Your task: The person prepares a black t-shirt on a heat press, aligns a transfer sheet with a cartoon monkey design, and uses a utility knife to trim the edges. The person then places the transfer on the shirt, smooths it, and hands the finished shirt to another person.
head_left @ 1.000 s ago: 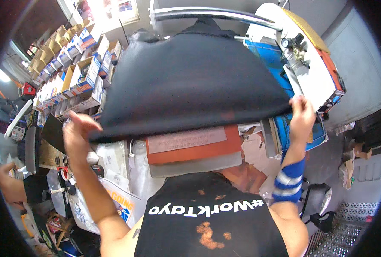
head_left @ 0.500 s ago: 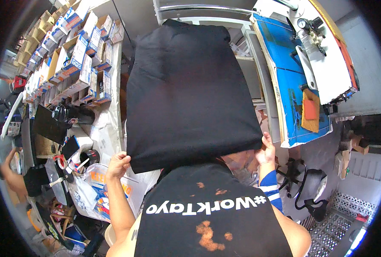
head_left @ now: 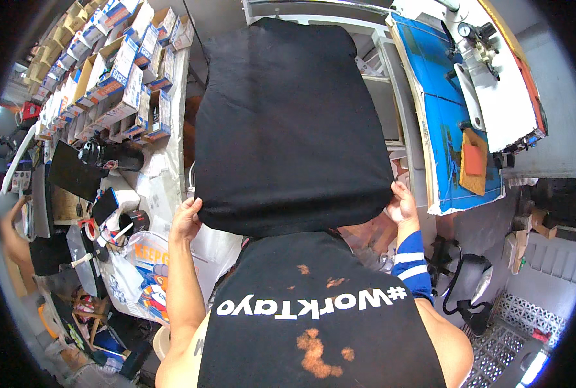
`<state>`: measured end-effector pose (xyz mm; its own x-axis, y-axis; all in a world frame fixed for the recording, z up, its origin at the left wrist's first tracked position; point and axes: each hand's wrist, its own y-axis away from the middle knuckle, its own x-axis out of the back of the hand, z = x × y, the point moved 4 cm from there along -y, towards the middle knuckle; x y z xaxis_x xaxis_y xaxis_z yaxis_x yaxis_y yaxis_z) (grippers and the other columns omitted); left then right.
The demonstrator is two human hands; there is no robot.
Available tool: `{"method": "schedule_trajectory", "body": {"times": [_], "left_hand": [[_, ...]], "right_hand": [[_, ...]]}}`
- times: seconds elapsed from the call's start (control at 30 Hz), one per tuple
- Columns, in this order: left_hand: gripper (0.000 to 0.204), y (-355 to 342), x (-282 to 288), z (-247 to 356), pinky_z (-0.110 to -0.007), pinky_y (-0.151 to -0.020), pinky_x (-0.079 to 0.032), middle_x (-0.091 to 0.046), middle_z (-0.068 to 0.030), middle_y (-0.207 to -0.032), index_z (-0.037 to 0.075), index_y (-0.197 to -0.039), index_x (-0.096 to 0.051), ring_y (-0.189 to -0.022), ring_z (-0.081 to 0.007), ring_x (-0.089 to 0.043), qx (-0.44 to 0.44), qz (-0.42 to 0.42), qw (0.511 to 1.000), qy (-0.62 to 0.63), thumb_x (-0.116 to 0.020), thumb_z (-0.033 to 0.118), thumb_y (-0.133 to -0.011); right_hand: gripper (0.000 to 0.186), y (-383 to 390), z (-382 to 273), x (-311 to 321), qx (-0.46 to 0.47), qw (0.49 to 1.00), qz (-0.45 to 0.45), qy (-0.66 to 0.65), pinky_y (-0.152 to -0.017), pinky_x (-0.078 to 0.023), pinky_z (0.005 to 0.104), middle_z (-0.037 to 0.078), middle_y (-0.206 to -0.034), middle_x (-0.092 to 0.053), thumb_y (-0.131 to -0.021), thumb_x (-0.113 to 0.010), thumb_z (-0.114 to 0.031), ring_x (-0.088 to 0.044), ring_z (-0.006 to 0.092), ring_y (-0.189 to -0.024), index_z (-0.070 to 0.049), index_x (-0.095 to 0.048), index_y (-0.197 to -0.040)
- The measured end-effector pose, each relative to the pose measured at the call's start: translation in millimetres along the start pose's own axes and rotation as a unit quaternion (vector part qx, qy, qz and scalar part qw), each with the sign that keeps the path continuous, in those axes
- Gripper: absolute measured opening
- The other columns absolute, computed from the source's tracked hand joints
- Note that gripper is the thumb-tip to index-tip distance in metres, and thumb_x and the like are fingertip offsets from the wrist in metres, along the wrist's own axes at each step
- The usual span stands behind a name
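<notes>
A black cloth [head_left: 294, 129], which looks like a shirt body, is spread smooth over a broad flat shape in front of me. Whatever lies beneath it is hidden. Its near edge sags in a curve just above my chest. My left hand [head_left: 187, 218] pinches the near left corner between thumb and fingers. At the near right corner, my right hand [head_left: 401, 203] grips the cloth's edge the same way. A blue sleeve with white stripes [head_left: 412, 265] covers part of my right forearm.
Many small cardboard boxes [head_left: 110, 81] stand in rows on the left table, near a black camera-like object [head_left: 110, 171]. On the right are a blue board [head_left: 443, 149] and a white machine with a gauge [head_left: 505, 110]. Another person's arm [head_left: 16, 239] shows far left.
Both hands have moved forward, away from my body, my left more than my right. The cloth's near edge has moved with them and now curves, its left corner no longer hanging low.
</notes>
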<state>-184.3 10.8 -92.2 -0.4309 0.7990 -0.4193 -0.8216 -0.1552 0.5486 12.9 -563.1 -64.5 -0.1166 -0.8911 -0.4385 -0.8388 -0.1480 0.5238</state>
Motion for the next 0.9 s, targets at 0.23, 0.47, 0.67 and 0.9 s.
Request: {"method": "schedule_trajectory", "body": {"times": [0.23,0.47,0.67,0.9], "left_hand": [[0.023,4.7,-6.6,-7.6,-0.033,-0.078,-0.054,-0.074,-0.0042,-0.096,0.005,-0.110,-0.069,-0.083,-0.0160,-0.070,-0.038,0.085,0.996,0.006,-0.064,0.025,-0.101],[0.019,-7.2,-5.0,-25.0,-0.031,-0.082,-0.051,-0.070,-0.0043,-0.100,0.004,-0.110,-0.065,-0.088,-0.0152,-0.065,-0.076,0.091,0.991,0.056,-0.055,0.020,-0.105],[0.040,6.2,5.1,-53.2,-0.026,-0.073,-0.045,-0.065,0.0015,-0.085,0.000,-0.091,-0.067,-0.080,-0.0079,-0.055,-0.194,0.257,0.865,-0.384,-0.051,0.031,-0.108],[0.045,-2.9,-10.3,-48.2,-0.031,-0.082,-0.055,-0.074,-0.0084,-0.102,0.000,-0.116,-0.068,-0.090,-0.0170,-0.070,0.036,0.060,0.995,0.065,-0.052,0.041,-0.106]], "right_hand": [[0.020,-17.5,15.0,8.0,-0.017,0.997,0.041,0.067,-0.097,-0.052,0.0435,0.008,-0.111,-0.071,-0.100,-0.064,-0.025,-0.067,0.0229,-0.106,-0.007,-0.065,-0.108],[0.032,-12.9,22.5,-1.2,0.068,0.967,0.128,0.211,-0.084,-0.047,0.0292,0.001,-0.096,-0.067,-0.105,-0.058,-0.033,-0.058,0.0116,-0.091,-0.002,-0.066,-0.102],[0.041,4.9,36.1,26.9,0.101,0.889,0.170,0.414,-0.085,-0.050,0.0304,0.005,-0.101,-0.071,-0.106,-0.054,-0.039,-0.064,0.0131,-0.096,0.000,-0.066,-0.110],[0.036,-12.9,43.0,41.6,-0.049,0.984,0.070,0.157,-0.096,-0.053,0.0367,0.013,-0.119,-0.070,-0.102,-0.062,-0.029,-0.068,0.0236,-0.107,0.001,-0.065,-0.121]]}}
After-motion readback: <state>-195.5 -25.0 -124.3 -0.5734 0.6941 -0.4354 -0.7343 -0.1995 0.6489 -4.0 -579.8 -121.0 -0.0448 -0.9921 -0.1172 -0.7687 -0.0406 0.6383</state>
